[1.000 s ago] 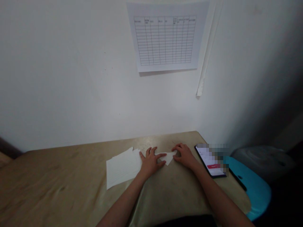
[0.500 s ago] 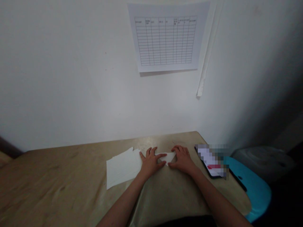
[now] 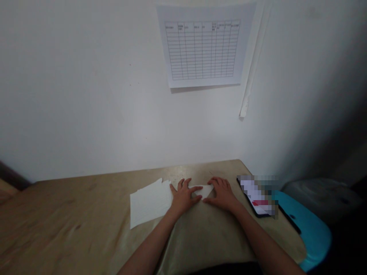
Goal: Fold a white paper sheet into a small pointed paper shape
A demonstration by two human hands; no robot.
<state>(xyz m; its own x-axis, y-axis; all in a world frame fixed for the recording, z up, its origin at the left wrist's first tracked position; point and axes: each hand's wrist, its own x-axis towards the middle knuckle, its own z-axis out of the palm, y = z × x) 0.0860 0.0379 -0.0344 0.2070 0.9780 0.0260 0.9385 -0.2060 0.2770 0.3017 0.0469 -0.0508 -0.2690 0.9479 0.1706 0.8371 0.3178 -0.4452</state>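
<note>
A small folded piece of white paper (image 3: 205, 191), roughly triangular, lies on the table between my two hands. My left hand (image 3: 182, 199) has its thumb and index finger on the paper's left side, with the other fingers spread on the tabletop. At the paper's right side, my right hand (image 3: 223, 194) grips the edge between thumb and fingers, which are curled. Parts of the paper are hidden under the fingers. Just left of my left hand lie white paper sheets (image 3: 150, 204) with a torn, uneven upper edge.
The table (image 3: 86, 214) has a brown cover and stands against a white wall. A phone (image 3: 258, 202), partly blurred out, lies at its right end beside a blue stool (image 3: 315, 233). A printed sheet with a grid (image 3: 205, 51) hangs on the wall.
The whole view has shifted very slightly. Both hands and the folded paper keep the same positions on the table.
</note>
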